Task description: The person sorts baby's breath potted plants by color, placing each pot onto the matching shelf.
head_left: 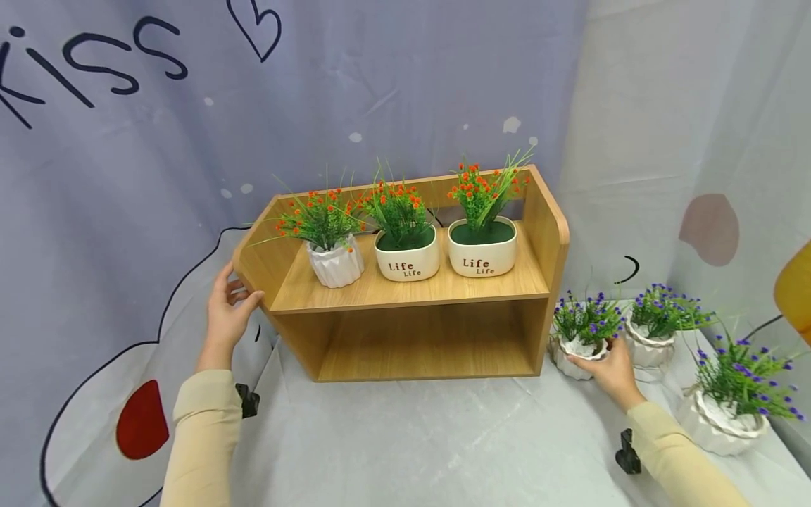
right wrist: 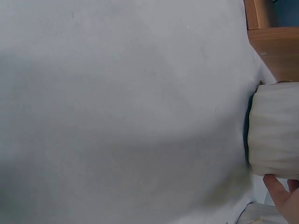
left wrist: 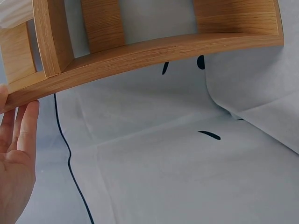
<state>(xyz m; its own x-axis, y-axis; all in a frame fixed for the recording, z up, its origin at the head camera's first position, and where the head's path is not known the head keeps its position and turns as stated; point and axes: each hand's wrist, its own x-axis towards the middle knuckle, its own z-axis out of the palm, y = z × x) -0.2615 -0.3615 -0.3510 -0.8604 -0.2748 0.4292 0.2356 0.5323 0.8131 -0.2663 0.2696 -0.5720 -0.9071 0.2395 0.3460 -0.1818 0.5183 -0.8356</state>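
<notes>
Pale yellow sleeves [head_left: 199,451], small black devices [head_left: 248,400] beside both cuffs [head_left: 204,391]

Right wrist view: I get only part of the white pot [right wrist: 275,130] and the right hand [right wrist: 288,199], both cut by the right edge. In the head view, that hand is partly hidden behind the pot. Left wrist view: I lose the left hand [left wrist: 18,163] past the left edge, the shelf [left wrist: 140,53] past the top. Head view: lettering [head_left: 61,79] clipped at left, yellow patch [head_left: 797,292] at right.
</notes>
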